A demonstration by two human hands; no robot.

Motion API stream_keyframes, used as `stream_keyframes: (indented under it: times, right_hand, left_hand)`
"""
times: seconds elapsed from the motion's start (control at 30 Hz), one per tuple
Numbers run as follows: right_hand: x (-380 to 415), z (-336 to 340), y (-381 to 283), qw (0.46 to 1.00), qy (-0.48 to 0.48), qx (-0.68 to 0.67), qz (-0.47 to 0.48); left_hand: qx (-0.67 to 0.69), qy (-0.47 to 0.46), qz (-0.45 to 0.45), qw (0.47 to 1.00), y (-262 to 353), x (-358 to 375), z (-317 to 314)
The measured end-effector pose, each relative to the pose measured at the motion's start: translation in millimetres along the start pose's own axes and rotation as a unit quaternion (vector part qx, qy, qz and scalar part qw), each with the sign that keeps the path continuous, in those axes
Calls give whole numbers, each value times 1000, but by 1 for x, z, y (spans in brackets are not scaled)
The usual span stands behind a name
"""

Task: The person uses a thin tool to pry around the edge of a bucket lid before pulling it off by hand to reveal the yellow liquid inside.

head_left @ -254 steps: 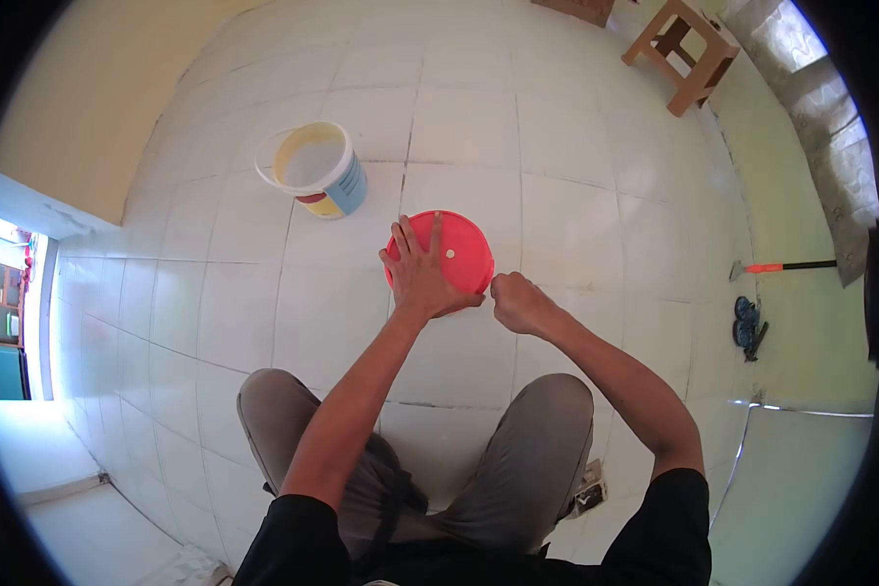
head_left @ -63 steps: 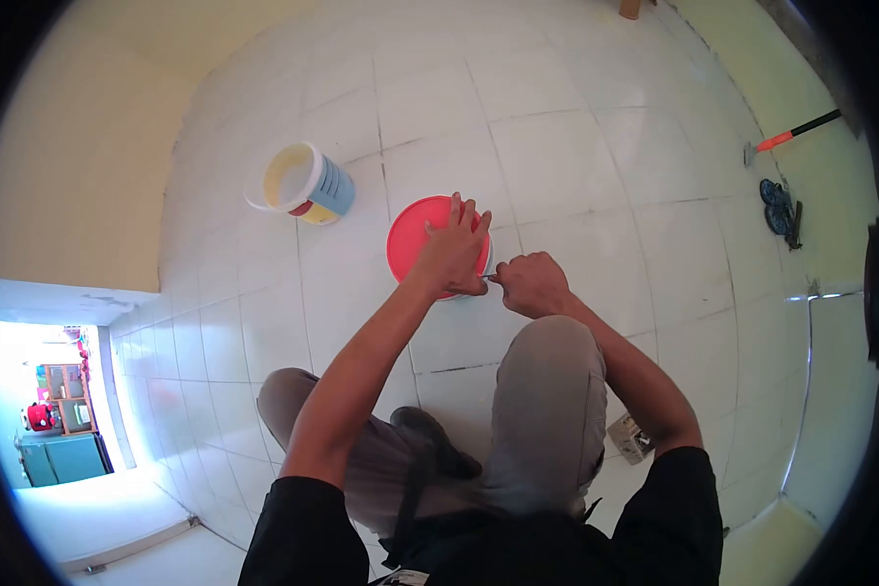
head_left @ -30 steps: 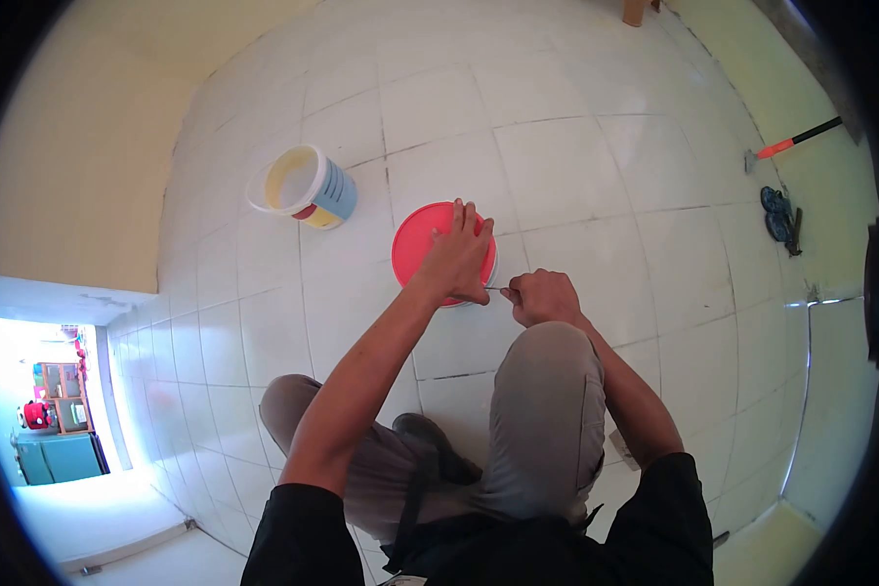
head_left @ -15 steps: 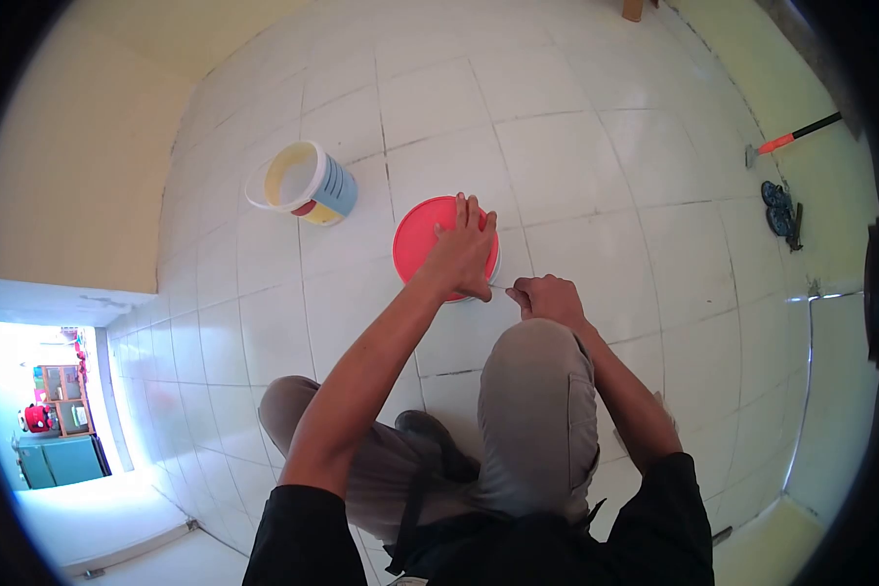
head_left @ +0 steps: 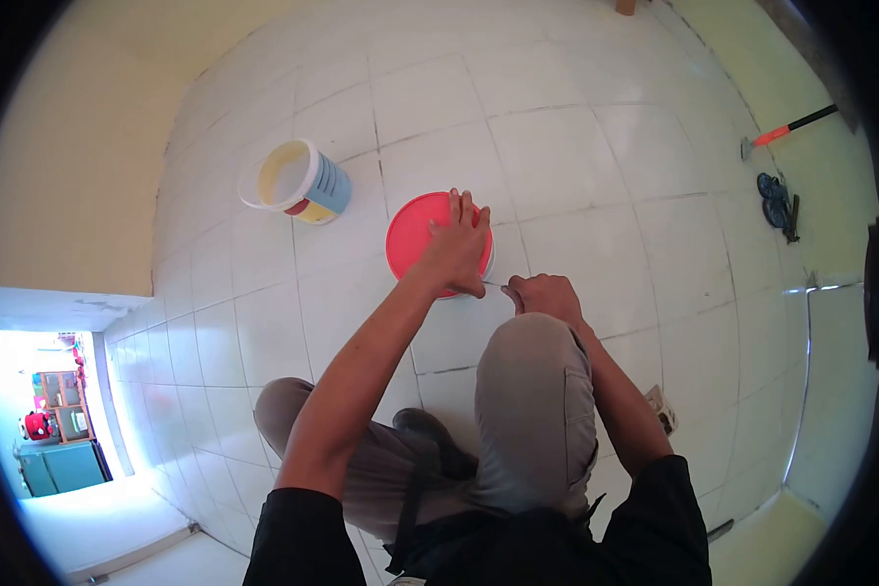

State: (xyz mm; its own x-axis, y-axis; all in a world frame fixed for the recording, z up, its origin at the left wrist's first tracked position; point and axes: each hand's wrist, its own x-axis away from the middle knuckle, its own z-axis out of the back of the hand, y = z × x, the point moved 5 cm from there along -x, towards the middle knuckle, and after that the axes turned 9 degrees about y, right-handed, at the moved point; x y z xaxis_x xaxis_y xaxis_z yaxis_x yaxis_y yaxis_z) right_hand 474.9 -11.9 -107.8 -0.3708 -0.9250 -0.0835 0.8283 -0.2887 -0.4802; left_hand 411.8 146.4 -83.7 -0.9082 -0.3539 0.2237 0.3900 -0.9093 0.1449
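A bucket with a red lid (head_left: pixel 415 234) stands on the tiled floor in front of my knees. My left hand (head_left: pixel 456 252) lies over the right part of that lid, fingers stretched forward and thumb down at the near rim. Close beside the bucket, my right hand (head_left: pixel 545 298) is closed around a thin metal tool (head_left: pixel 494 284). Its narrow shaft points left to the lid's edge, near my left thumb; the handle is hidden in my fist, so I cannot tell its exact kind.
An uncovered white, blue and yellow bucket (head_left: pixel 313 186) stands at the back left. Along the right wall lie a long-handled tool with an orange and black handle (head_left: pixel 772 136) and a pair of dark sandals (head_left: pixel 774 200). A small whitish item (head_left: pixel 660 408) is beside my right forearm.
The whole view has shifted slightly, with most things a little further left. My left hand stays on the lid, and my right hand still grips the thin tool at its edge.
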Motion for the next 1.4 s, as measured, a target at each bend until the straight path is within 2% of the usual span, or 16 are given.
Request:
stream_keyframes:
  times: [0.17,0.33,0.37,0.43,0.57,0.67,0.77,0.87,0.97,1.03,1.07,1.2,1.27,1.3,1.37,1.4]
  right_hand:
    - [12,-18,-2,994,-16,-14,-109]
    - [16,-19,1,981,-29,-131,-140]
    - [17,-20,1,976,-39,-155,-149]
    - [19,-33,6,967,-62,-212,-124]
    - [20,-62,11,964,-93,-236,-81]
    - [29,-60,4,941,-90,-281,-164]
    - [39,-97,9,961,20,-252,-112]
    - [35,-115,15,963,43,-261,-44]
    - [33,-124,14,931,154,-331,-2]
    - [34,-131,17,939,157,-306,5]
    - [35,-126,12,943,156,-294,8]
    - [42,-91,10,959,6,-271,-86]
    - [37,-68,8,941,-63,-306,-134]
    - [35,-72,10,893,-115,-401,-166]
    - [31,-73,12,760,-209,-574,-220]
    - [34,-73,9,716,-205,-615,-260]
  left_hand:
    - [-19,-14,10,1000,2,3,4]
    - [-8,11,-17,1000,-10,9,-6]
    - [-40,15,-8,999,-14,13,-1]
    - [-102,23,9,994,-22,21,16]
    - [-51,37,27,998,-44,17,2]
    - [-38,28,27,998,-45,13,-3]
    - [-40,27,31,998,-46,11,-6]
    - [-39,36,31,998,-48,13,-8]
    - [-31,45,29,998,-41,16,-8]
    - [-34,49,28,998,-42,13,-6]
    - [-37,44,30,998,-43,13,-6]
    - [-33,36,34,998,-42,11,-7]
    - [-28,41,34,998,-43,12,-8]
    - [-25,46,34,998,-43,12,-9]
    - [-21,57,27,998,-44,10,-7]
    - [-17,60,24,998,-44,12,-7]
